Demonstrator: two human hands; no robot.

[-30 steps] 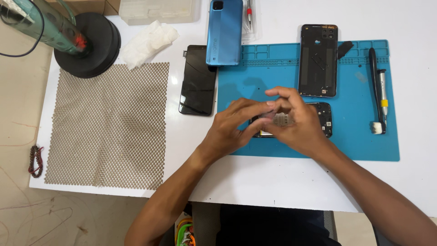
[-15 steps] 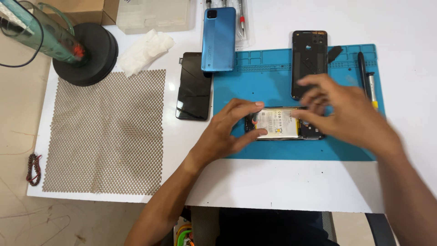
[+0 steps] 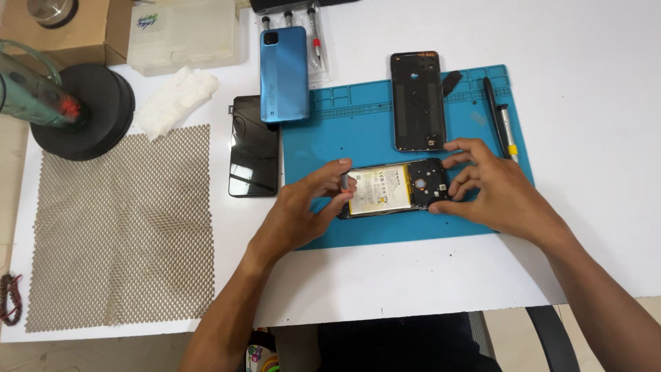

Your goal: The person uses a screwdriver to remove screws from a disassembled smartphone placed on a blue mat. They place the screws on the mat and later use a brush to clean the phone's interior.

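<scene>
An opened phone point(image 3: 396, 188) lies flat on the blue work mat point(image 3: 358, 131), its pale battery and dark circuit board showing. My left hand point(image 3: 303, 210) rests at its left end and pinches a small grey part point(image 3: 345, 182) between thumb and forefinger. At the phone's right end my right hand point(image 3: 492, 189) touches the board with spread fingers.
A black phone frame point(image 3: 416, 101) and a dark tool with a yellow-banded screwdriver point(image 3: 506, 127) lie on the mat. A blue phone back point(image 3: 284, 74), a black screen panel point(image 3: 254, 146), white tissue point(image 3: 175, 100), a mesh mat point(image 3: 120, 227) and a black round stand point(image 3: 82, 110) sit left.
My hands have spread apart, uncovering the opened phone, and my right hand has come back down to the phone's right end. The view has shifted and zoomed closer.
</scene>
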